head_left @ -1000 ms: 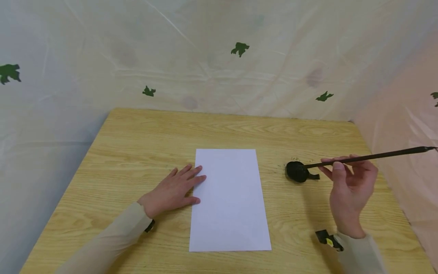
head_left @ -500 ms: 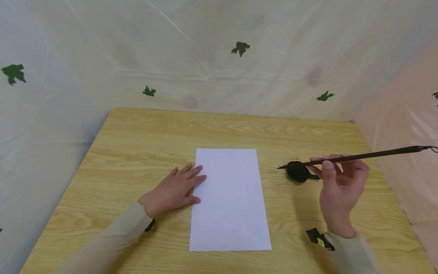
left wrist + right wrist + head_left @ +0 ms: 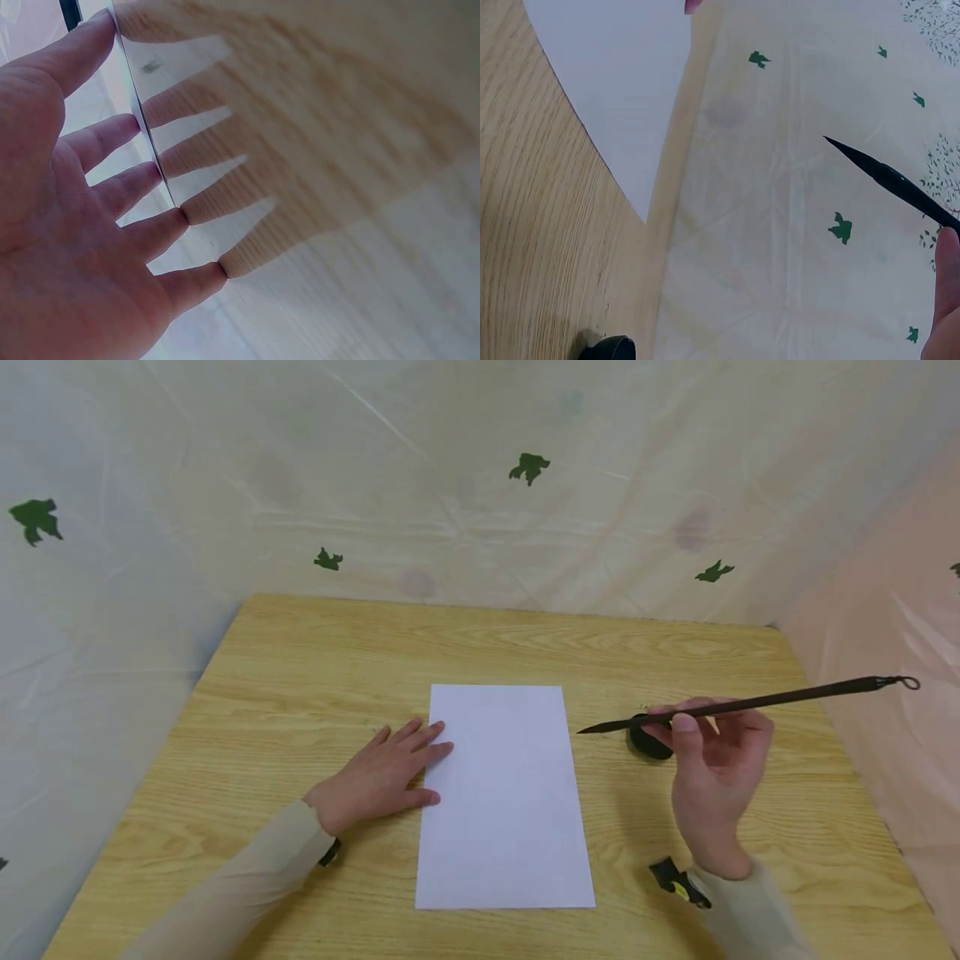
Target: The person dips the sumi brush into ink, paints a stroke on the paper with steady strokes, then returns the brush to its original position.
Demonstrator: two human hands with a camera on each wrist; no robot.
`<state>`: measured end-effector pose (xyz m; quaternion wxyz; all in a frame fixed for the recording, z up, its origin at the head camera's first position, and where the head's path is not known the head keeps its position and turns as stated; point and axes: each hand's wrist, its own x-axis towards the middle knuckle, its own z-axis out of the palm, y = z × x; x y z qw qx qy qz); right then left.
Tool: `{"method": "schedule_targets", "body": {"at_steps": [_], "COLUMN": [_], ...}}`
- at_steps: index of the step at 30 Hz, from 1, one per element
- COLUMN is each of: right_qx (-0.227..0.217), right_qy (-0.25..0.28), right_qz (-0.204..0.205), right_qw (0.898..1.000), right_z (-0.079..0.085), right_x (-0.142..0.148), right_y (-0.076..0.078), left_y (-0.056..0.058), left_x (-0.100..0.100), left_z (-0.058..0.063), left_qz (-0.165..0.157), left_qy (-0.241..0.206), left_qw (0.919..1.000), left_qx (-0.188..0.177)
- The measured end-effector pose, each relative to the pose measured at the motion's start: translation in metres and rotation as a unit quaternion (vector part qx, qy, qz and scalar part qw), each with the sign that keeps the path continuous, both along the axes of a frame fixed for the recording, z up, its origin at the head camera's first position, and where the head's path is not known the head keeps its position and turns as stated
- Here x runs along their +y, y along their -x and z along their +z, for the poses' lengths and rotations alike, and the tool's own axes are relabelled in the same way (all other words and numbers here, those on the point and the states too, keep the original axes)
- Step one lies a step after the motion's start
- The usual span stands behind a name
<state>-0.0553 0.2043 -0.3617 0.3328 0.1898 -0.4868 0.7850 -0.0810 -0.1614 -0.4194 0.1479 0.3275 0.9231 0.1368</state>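
A white sheet of paper (image 3: 501,802) lies on the wooden table. With fingers spread, my left hand (image 3: 375,781) rests at the sheet's left edge, some fingertips on the paper; the left wrist view shows the palm side of this hand (image 3: 97,217). Between thumb and fingers my right hand (image 3: 718,777) pinches a dark writing brush (image 3: 780,698), tilted, its pointed dark tip just right of the paper and above the table. The brush (image 3: 889,180) also shows in the right wrist view. Partly hidden behind the right hand is a small black ink dish (image 3: 649,743).
The wooden table (image 3: 315,652) has small dark specks near the ink dish. Behind it hangs a pale curtain (image 3: 420,485) with green bird shapes, continuing on both sides. Each wrist bears a small black device.
My right hand has moved left with the brush, carrying the tip from the ink dish towards the paper's right edge. The left hand and the paper stay in place.
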Motion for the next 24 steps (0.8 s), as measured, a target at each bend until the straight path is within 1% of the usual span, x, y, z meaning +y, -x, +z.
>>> {"method": "schedule_targets", "body": {"at_steps": [5, 13, 18, 24], "right_qx": [0.011, 0.025, 0.032, 0.051], "right_qy": [-0.001, -0.02, -0.023, -0.045], "right_qz": [0.017, 0.054, 0.066, 0.074], "right_qw": [1.0, 0.998, 0.997, 0.995], "right_z": [-0.001, -0.003, -0.006, -0.009], "right_x": [-0.01, -0.023, -0.032, -0.043], "right_y": [0.0, 0.002, 0.003, 0.006], "left_y": [0.001, 0.002, 0.002, 0.001], "left_x": [0.0, 0.0, -0.001, -0.001], "left_z": [0.0, 0.0, 0.001, -0.001], "left_qz": [-0.002, -0.004, -0.002, 0.0], "left_qy": [0.002, 0.002, -0.002, -0.001], "left_qw": [1.0, 1.0, 1.0, 1.0], "left_qx": [0.002, 0.0, -0.001, -0.007]}}
